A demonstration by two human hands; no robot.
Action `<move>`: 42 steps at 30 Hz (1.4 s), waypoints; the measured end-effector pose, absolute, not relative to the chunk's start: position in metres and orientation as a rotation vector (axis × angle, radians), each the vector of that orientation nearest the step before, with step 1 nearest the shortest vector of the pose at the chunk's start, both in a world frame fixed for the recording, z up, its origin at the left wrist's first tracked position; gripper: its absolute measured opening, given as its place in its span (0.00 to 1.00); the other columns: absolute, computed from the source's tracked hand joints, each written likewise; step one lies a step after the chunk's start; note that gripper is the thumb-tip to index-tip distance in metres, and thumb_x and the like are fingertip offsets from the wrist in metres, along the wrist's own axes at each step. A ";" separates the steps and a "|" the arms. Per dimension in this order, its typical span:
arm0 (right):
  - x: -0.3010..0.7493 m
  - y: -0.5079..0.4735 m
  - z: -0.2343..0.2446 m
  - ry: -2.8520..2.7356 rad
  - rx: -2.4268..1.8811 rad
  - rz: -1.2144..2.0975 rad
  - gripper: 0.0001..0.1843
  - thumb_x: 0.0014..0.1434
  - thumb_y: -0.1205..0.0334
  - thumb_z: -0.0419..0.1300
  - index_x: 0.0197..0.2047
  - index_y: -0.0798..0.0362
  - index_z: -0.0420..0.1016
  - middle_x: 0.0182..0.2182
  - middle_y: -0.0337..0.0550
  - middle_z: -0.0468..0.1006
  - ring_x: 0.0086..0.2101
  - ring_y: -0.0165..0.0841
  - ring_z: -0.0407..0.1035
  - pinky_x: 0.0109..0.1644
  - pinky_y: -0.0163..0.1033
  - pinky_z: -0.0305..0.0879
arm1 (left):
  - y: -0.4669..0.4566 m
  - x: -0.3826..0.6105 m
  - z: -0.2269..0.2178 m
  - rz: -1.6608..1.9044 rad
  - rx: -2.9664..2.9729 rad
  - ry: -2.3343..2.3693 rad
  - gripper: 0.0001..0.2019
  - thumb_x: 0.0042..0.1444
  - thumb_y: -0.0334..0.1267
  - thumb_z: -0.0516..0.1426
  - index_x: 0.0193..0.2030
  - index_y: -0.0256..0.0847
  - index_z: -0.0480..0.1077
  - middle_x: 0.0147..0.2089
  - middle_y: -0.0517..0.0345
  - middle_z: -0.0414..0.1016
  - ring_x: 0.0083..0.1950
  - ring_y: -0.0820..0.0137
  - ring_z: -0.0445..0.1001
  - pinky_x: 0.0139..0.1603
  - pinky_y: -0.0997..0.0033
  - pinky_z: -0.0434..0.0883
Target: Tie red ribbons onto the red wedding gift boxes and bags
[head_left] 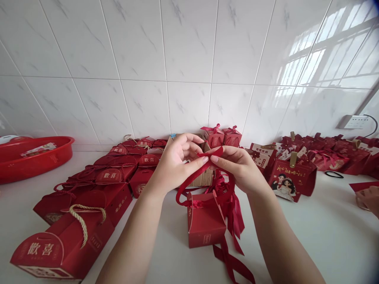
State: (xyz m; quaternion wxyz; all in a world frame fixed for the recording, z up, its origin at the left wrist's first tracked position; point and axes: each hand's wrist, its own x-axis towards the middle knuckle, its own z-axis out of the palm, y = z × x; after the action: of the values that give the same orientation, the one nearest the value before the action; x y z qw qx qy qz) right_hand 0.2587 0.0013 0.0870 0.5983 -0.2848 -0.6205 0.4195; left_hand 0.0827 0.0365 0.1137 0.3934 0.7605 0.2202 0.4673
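Note:
My left hand (pixel 186 157) and my right hand (pixel 233 163) meet in the middle of the view, both pinching a red ribbon (pixel 187 183). A short folded piece of it shows between the fingertips. From there the ribbon loops down to the top of a small red gift box (pixel 206 225), which stands upright on the table just below my hands. More loose red ribbons (pixel 235 213) lie behind and to the right of the box, one trailing toward the front edge. My palms partly hide a cardboard box (pixel 201 179) farther back.
Rows of red boxes (pixel 109 177) with cord handles fill the left. A red basin (pixel 63 157) stands behind them. Two bow-tied boxes (pixel 214 138) are near the tiled wall. Red gift bags (pixel 291 177) crowd the right, by a black band (pixel 334 174). Another person's hand (pixel 368 199) shows at the right edge.

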 end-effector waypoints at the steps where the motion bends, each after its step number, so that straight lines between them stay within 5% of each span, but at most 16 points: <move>1: 0.259 0.001 0.087 -1.440 -0.661 0.977 0.08 0.56 0.59 0.66 0.40 0.49 0.81 0.34 0.40 0.81 0.37 0.31 0.75 0.42 0.34 0.72 | 0.037 0.083 0.114 1.189 1.933 0.556 0.15 0.53 0.35 0.63 0.46 0.41 0.66 0.36 0.58 0.73 0.37 0.73 0.75 0.40 0.74 0.74; 8: 0.258 0.002 0.086 -1.394 -0.642 1.045 0.05 0.56 0.61 0.67 0.36 0.51 0.81 0.29 0.39 0.79 0.31 0.27 0.73 0.38 0.32 0.70 | 0.037 0.082 0.114 1.180 1.976 0.576 0.16 0.53 0.37 0.63 0.46 0.40 0.65 0.38 0.57 0.74 0.40 0.71 0.75 0.43 0.70 0.74; 16: 0.259 0.006 0.084 -1.438 -0.674 0.973 0.05 0.57 0.61 0.65 0.37 0.51 0.81 0.29 0.39 0.78 0.31 0.28 0.72 0.36 0.33 0.67 | 0.041 0.071 0.113 0.692 2.075 0.646 0.21 0.55 0.44 0.62 0.53 0.49 0.63 0.51 0.57 0.73 0.54 0.64 0.72 0.50 0.63 0.72; 23: 0.273 0.002 0.088 -1.832 -0.546 0.584 0.07 0.57 0.69 0.62 0.37 0.51 0.80 0.42 0.45 0.76 0.45 0.36 0.71 0.47 0.41 0.70 | 0.043 0.067 0.115 0.612 2.072 0.658 0.13 0.62 0.37 0.53 0.52 0.48 0.60 0.46 0.59 0.76 0.45 0.69 0.73 0.45 0.65 0.68; 34: 0.272 -0.012 0.090 -2.135 -0.827 0.067 0.13 0.52 0.77 0.58 0.38 0.55 0.80 0.44 0.46 0.75 0.43 0.34 0.73 0.46 0.38 0.71 | 0.041 0.070 0.116 0.659 1.981 0.718 0.16 0.59 0.37 0.55 0.54 0.45 0.58 0.37 0.62 0.72 0.35 0.73 0.67 0.36 0.71 0.63; 42: 0.268 -0.009 0.088 -2.114 -0.900 -0.033 0.10 0.55 0.74 0.58 0.38 0.57 0.79 0.42 0.47 0.77 0.42 0.36 0.74 0.46 0.39 0.73 | 0.040 0.073 0.116 0.799 1.925 0.863 0.23 0.59 0.55 0.53 0.57 0.47 0.60 0.35 0.60 0.72 0.34 0.71 0.68 0.37 0.70 0.64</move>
State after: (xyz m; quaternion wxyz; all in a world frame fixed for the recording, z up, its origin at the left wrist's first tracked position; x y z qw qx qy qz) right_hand 0.2682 -0.0087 0.0883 0.4095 -0.3575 -0.8392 -0.0130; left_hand 0.0733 0.0398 0.1162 0.4283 0.7711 0.3457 0.3201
